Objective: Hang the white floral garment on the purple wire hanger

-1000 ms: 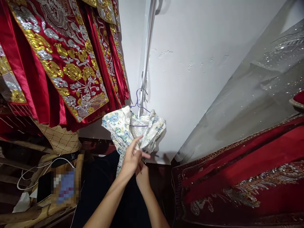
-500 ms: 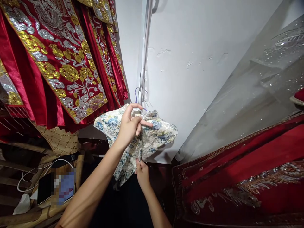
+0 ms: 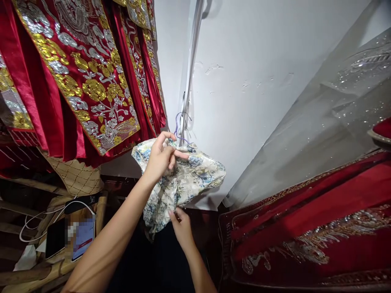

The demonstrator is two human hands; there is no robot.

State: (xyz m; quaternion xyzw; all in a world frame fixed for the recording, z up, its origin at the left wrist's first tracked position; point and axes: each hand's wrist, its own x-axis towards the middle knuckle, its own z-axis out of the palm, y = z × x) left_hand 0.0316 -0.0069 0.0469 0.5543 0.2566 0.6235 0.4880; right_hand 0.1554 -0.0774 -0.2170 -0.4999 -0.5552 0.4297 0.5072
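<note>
A cream garment with a blue and yellow flower print [image 3: 195, 175] hangs on a purple wire hanger [image 3: 179, 126] hooked at a metal pole [image 3: 191, 69]. My left hand [image 3: 161, 156] is raised to the garment's neck just under the hanger hook, fingers closed in a pinch on the cloth. My right hand [image 3: 181, 224] is lower, below the garment, with fingers pinched on its front edge.
Red robes with gold and silver embroidery [image 3: 76, 77] hang at the left. Another red embroidered robe [image 3: 305, 228] lies at the right under a sheer sparkling cloth [image 3: 336, 114]. A phone with a white cable [image 3: 73, 240] rests on a wooden rack at lower left. White wall behind.
My left hand rose from beside my right hand up to the garment's neck near the hanger hook. My right hand stayed low on the front edge. The garment has spread out wider.
</note>
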